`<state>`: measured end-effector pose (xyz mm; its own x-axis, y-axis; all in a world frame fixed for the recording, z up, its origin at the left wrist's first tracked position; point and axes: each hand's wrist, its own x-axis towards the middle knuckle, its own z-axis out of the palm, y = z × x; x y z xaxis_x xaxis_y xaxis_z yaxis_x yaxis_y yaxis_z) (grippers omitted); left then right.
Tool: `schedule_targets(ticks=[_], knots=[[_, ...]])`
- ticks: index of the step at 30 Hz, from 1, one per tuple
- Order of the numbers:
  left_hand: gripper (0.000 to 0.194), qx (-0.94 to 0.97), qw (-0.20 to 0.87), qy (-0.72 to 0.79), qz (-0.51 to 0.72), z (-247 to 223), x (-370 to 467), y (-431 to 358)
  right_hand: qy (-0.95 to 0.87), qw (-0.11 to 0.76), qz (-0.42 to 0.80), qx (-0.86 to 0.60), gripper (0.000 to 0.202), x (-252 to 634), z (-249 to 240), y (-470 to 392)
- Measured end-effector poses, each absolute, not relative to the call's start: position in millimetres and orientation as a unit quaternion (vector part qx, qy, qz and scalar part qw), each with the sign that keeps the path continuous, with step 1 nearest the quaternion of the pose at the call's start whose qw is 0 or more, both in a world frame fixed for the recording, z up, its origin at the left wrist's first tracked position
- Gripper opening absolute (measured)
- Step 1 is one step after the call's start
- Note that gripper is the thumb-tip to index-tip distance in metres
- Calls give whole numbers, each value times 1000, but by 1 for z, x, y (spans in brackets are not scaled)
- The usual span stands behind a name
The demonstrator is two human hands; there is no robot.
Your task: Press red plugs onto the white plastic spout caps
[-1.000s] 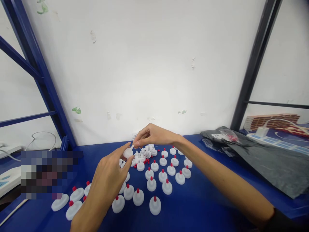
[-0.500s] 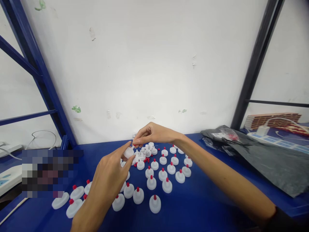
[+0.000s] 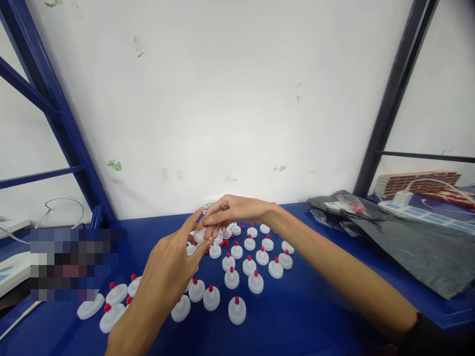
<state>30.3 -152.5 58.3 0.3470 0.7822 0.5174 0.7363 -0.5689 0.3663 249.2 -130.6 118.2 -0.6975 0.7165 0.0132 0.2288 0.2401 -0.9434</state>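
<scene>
My left hand [image 3: 172, 254] grips a white plastic nozzle cap [image 3: 200, 235] by its round base, between thumb and fingers. Over the nozzle's tip, the fingers of my right hand [image 3: 223, 214] pinch a small red tip cap [image 3: 206, 226], mostly hidden by the fingers. Beneath and behind both hands lies a pile of white nozzle caps [image 3: 226, 233] with loose red tip caps [image 3: 225, 243] among them. Several white caps with red tips [image 3: 237, 310] stand spread over the blue table [image 3: 297, 316], some of them partly covered by my left forearm.
On the right lie a dark plastic bag [image 3: 401, 247] and a clear bag [image 3: 347, 205] with red bits. Behind them are a power strip [image 3: 419, 217] and a brick-patterned block [image 3: 415, 183]. Blue frame posts [image 3: 70, 123] and a white wall [image 3: 222, 99] bound the table. A blurred patch covers the left side.
My right hand's fingers have curled down closer around the nozzle tip, and the held cap is now more covered. The view has shifted slightly.
</scene>
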Motion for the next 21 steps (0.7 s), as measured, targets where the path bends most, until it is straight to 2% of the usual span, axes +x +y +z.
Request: schedule_targets(ticks=[4, 7, 13, 21], knots=[[75, 818, 50, 445, 360, 63, 27, -155, -735, 223, 540, -343, 23, 252, 116, -126], [62, 802, 74, 425, 413, 69, 26, -161, -740, 186, 542, -352, 21, 250, 112, -125], [35, 751, 37, 431, 500, 74, 30, -170, -776, 78, 497, -381, 19, 232, 97, -132], [28, 748, 43, 437, 499, 73, 29, -170, -831, -4, 353, -429, 24, 210, 83, -137]])
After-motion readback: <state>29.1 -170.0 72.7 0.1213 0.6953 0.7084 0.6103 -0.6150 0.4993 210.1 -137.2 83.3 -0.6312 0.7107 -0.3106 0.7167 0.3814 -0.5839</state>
